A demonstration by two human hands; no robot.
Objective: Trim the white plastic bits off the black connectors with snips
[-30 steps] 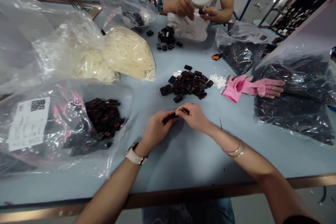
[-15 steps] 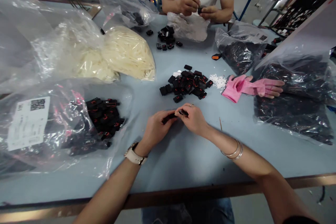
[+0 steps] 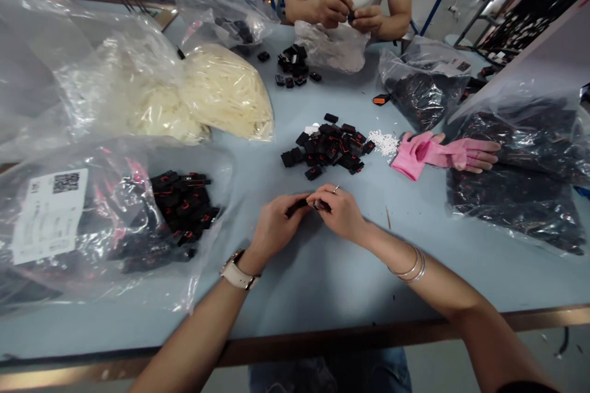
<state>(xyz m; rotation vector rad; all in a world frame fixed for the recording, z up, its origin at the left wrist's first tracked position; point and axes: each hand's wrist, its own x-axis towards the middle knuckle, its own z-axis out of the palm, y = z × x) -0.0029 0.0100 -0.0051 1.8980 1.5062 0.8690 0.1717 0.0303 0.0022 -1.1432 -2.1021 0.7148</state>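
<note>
Over the near middle of the table, my left hand (image 3: 278, 224) is closed around a black plastic connector (image 3: 297, 206), mostly covered by the fingers. My right hand (image 3: 340, 212), with a ring on one finger, meets it at the fingertips. A small dark, shiny piece (image 3: 322, 204) shows under its curled fingers; whether it belongs to the same connector I cannot tell. Just beyond both hands lies a pile of black connectors (image 3: 332, 146) with orange-red parts. Small white pieces (image 3: 383, 142) are heaped to the right of that pile.
Pink gloves (image 3: 445, 153) lie at right beside bags of black parts (image 3: 516, 190). On the left, an open clear bag (image 3: 106, 215) spills black connectors, with a bag of cream-coloured pieces (image 3: 225, 92) behind it. Across the table, a co-worker's hands (image 3: 353, 12) hold a small black part.
My right hand's fingers have shifted slightly down and curled a little differently at the piece. My left hand stays nearly still. The co-worker's hands have turned their part slightly.
</note>
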